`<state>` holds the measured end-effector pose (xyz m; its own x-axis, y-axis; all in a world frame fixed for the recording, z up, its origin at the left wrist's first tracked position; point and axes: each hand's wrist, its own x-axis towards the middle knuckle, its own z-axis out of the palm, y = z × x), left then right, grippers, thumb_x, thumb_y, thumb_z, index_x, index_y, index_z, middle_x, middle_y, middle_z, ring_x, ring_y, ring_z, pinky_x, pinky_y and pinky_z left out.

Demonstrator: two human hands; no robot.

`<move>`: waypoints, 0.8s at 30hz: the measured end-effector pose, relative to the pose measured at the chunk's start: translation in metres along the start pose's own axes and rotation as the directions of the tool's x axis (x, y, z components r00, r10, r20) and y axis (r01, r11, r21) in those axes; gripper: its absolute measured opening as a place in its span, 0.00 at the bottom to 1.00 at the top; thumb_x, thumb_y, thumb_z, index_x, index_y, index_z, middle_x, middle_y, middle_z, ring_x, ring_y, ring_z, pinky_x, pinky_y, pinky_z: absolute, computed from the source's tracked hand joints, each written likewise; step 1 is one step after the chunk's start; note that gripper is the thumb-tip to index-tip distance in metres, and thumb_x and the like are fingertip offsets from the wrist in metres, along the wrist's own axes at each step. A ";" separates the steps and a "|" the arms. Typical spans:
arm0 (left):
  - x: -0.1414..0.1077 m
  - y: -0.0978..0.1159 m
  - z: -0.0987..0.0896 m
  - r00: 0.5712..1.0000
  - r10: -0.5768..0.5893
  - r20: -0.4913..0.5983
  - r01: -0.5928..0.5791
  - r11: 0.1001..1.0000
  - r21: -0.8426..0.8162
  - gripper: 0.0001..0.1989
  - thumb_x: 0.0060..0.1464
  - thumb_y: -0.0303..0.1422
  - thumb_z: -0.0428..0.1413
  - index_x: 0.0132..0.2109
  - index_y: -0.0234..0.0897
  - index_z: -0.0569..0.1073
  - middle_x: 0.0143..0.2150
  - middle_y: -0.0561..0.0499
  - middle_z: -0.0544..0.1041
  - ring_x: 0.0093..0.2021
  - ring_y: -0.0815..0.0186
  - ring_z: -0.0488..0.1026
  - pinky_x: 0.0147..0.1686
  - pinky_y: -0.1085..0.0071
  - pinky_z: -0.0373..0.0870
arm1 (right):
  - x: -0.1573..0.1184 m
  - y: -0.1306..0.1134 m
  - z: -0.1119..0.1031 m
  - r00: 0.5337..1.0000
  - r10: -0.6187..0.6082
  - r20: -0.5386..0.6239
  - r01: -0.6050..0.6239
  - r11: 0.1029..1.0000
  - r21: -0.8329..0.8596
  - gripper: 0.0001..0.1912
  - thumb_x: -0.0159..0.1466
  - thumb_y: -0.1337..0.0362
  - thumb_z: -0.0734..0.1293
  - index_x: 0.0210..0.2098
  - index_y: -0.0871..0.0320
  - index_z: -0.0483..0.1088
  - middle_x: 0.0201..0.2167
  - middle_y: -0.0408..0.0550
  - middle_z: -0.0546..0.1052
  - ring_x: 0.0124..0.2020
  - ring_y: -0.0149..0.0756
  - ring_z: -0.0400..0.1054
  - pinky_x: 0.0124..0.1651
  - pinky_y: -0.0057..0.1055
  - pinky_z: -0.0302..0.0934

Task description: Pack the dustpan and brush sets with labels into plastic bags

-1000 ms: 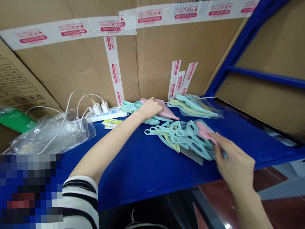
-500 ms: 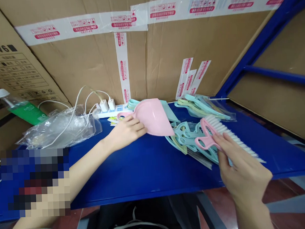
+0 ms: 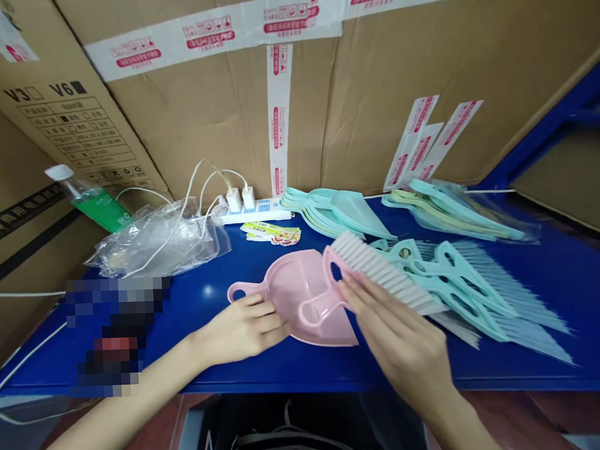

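A pink dustpan (image 3: 294, 278) lies low over the blue table, its handle to the left. My left hand (image 3: 244, 328) is closed on the dustpan near the base of its handle. My right hand (image 3: 402, 339) grips a pink brush (image 3: 332, 296) with white bristles, whose handle overlaps the right part of the dustpan. Several mint green brushes (image 3: 460, 291) lie to the right, partly behind my right hand. Behind the pink brush sits a stack of mint green dustpans (image 3: 329, 207).
Bagged green dustpans (image 3: 457, 209) lie at the back right. A power strip (image 3: 260, 212) with chargers, yellow packets (image 3: 273, 232), crumpled plastic bags (image 3: 157, 240) and a green-labelled bottle (image 3: 95, 202) are toward the back left. Cardboard stands behind the blue table (image 3: 199, 307).
The pink dustpan in my left hand has come down nearer the table. My right hand has brought the pink brush leftward over the dustpan. The view has shifted left.
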<state>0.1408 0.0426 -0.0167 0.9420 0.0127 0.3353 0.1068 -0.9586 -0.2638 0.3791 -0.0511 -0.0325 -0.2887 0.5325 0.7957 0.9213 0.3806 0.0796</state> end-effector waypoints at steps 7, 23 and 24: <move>-0.010 0.005 -0.004 0.984 0.038 -0.173 -0.052 0.996 -0.074 0.05 0.61 0.25 0.53 0.41 0.33 0.75 0.34 0.51 0.80 0.33 0.68 0.76 0.36 0.72 0.72 | 0.014 -0.029 0.029 0.995 -0.014 0.103 0.015 1.000 -0.009 0.22 0.65 0.79 0.54 0.48 0.64 0.76 0.47 0.52 0.79 0.49 0.42 0.74 0.48 0.33 0.71; -0.023 -0.016 -0.012 0.874 -0.478 0.087 0.484 0.843 -0.235 0.10 0.64 0.35 0.49 0.42 0.36 0.72 0.35 0.49 0.76 0.35 0.63 0.71 0.37 0.65 0.68 | 0.028 -0.060 0.050 0.986 0.070 0.153 -0.088 0.989 0.115 0.16 0.69 0.68 0.59 0.41 0.63 0.78 0.42 0.51 0.81 0.42 0.43 0.77 0.38 0.33 0.73; -0.025 -0.016 -0.012 0.875 -0.477 0.086 0.483 0.844 -0.234 0.09 0.64 0.34 0.49 0.42 0.36 0.72 0.35 0.49 0.76 0.36 0.63 0.71 0.37 0.65 0.68 | 0.028 -0.058 0.049 0.985 0.062 0.159 -0.084 0.987 0.137 0.17 0.70 0.68 0.58 0.41 0.63 0.78 0.41 0.50 0.82 0.42 0.42 0.77 0.40 0.32 0.73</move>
<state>0.1119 0.0545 -0.0095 0.8003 0.4932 0.3411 0.4712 -0.8690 0.1510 0.3045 -0.0217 -0.0443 -0.2687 0.6685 0.6935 0.8980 0.4342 -0.0706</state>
